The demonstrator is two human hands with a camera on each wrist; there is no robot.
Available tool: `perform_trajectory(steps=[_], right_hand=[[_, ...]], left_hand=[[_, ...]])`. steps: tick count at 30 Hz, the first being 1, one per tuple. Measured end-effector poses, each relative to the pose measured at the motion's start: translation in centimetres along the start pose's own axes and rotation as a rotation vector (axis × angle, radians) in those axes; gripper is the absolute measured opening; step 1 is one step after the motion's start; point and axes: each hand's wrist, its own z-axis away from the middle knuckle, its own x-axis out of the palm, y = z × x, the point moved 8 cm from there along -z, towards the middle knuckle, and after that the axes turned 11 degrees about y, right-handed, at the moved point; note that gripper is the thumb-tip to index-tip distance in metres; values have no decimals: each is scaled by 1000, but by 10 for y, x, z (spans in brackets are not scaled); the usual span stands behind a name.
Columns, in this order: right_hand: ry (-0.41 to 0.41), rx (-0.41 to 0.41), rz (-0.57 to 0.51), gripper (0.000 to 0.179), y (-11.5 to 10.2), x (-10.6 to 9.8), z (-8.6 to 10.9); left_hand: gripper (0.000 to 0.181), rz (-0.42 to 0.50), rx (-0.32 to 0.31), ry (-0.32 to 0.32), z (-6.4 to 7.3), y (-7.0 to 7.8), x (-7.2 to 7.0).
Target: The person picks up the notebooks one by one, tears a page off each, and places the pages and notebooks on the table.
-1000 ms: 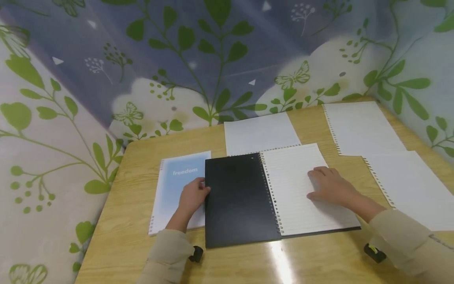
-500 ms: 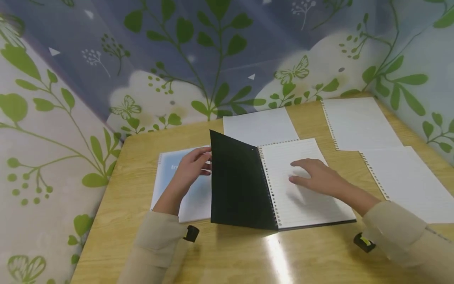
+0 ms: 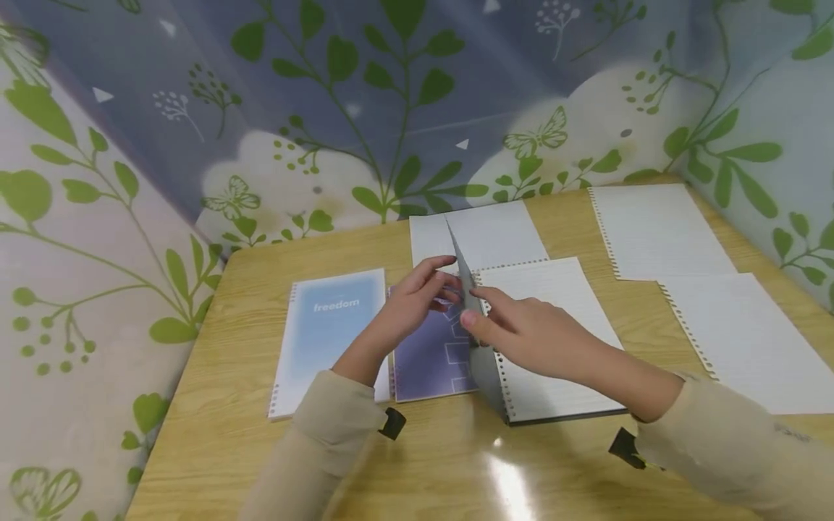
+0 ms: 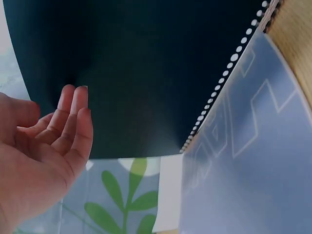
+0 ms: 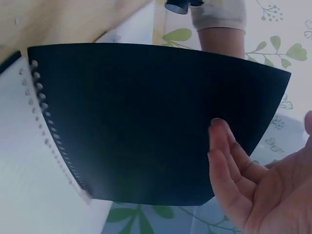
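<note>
A ring-bound notebook (image 3: 554, 383) lies with its lined white page showing at right. Its black cover (image 5: 136, 122) stands steeply upright from the binding, between my two hands. My left hand (image 3: 413, 297) is on the cover's left side, fingers lightly bent, fingertips (image 4: 68, 92) at its dark surface. From the right, my right hand (image 3: 547, 333) brings its fingertips against the cover's other face. Its thumb lies apart from the cover in the right wrist view. Beneath my left hand lies a purple cover (image 3: 426, 362) with white outlined shapes, beside a blue-and-white "freedom" notebook (image 3: 332, 340).
Loose punched sheets lie on the wooden table (image 3: 260, 289): one sheet (image 3: 502, 231) behind the notebook, another sheet (image 3: 658, 224) at back right and a third sheet (image 3: 749, 340) at right. Patterned fabric walls (image 3: 391, 108) enclose the table.
The black cover has swung up from flat on the left to nearly upright, uncovering the purple cover. My left hand moved right with it; my right hand left the page and came to the cover.
</note>
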Motion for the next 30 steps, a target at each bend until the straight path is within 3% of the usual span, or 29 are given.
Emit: perform_trajectory(steps=[6,10,15,19,23,27,30], right_hand=[[26,16,115,73,1,-15,1],[44,5,115,65,7,-24,5],[65,46,83,64,24,-34,12],[79,97,61,64,44,-40,20],[101,135,88,64,62,-45,30],[109,179,143,69,86,-50,39],[99,222,165,70,110,-50,46]], left_hand=[[40,-23,49,-60,-3,4,22],[39,-34,64,-77,-7,2,33],[38,-74,102,-64,-17,-1,48],[40,-238,190,-52,-25,-5,62],[50,-513,252,-120,-28,-24,77],[66,-770,206,-216,-30,-51,86],[76,-870,147,-277,-31,-66,89]])
